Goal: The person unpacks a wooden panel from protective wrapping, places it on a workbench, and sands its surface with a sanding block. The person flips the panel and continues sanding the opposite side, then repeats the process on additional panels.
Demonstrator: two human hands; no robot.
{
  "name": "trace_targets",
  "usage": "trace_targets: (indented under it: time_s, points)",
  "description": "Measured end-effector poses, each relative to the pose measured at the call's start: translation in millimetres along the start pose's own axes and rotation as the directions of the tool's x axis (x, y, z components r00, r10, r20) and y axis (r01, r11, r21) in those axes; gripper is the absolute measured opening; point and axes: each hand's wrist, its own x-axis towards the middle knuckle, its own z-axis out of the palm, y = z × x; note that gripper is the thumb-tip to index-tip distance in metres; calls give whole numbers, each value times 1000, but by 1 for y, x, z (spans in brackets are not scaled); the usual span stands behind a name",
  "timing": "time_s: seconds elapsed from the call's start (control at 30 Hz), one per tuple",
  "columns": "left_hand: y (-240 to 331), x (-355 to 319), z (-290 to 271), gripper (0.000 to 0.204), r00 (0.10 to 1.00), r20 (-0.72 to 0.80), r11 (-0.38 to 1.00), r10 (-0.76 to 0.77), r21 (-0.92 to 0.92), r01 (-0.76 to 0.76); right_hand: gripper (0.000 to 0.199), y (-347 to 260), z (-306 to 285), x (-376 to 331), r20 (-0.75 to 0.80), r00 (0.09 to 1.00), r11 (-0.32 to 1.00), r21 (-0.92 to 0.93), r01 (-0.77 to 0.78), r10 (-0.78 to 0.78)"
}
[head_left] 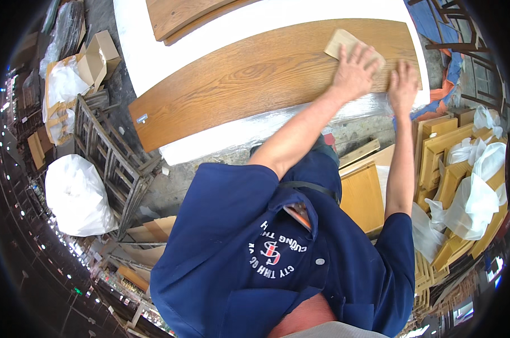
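A long brown wooden panel (232, 76) with a curved far edge lies across a white-covered work surface. My left hand (355, 70) rests on a tan, flat rectangular pad (340, 44) on the panel's right part. Its fingers are spread over the pad; whether the pad is sandpaper or cloth I cannot tell. Close by, my right hand (403, 87) lies at the panel's right end, fingers stretched forward on the wood, holding nothing. A small pale label (142, 118) sticks to the panel's left end.
Another wooden board (182, 17) lies beyond the panel. On the left are a dark slatted wooden frame (117, 160), a white plastic bag (80, 197) and an opened carton (100, 59). Stacked yellowish wooden panels (435, 155), partly under plastic wrap (477, 203), stand on the right.
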Motion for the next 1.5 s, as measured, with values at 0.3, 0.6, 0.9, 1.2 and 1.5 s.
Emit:
trace_targets:
  time_s: [0.3,0.6,0.9,1.2,1.5]
  points:
    - [-233,-190,-162,53,393,-171,376,-903,124,918,45,68,20,25,-2,926,754,581,-306,377]
    - [51,109,27,51,999,-53,1000,1,-5,-1,48,77,15,21,301,843,303,836,-458,445]
    - [-64,34,-20,51,943,-159,911,-291,256,325,56,115,50,15,449,754,176,793,-584,479]
    - [-409,-444,-221,50,429,-232,421,-873,82,903,64,123,51,28,593,683,-22,762,-648,428]
    - [-319,-378,-182,47,503,-303,454,-809,221,863,39,145,47,37,685,684,-124,724,-679,252]
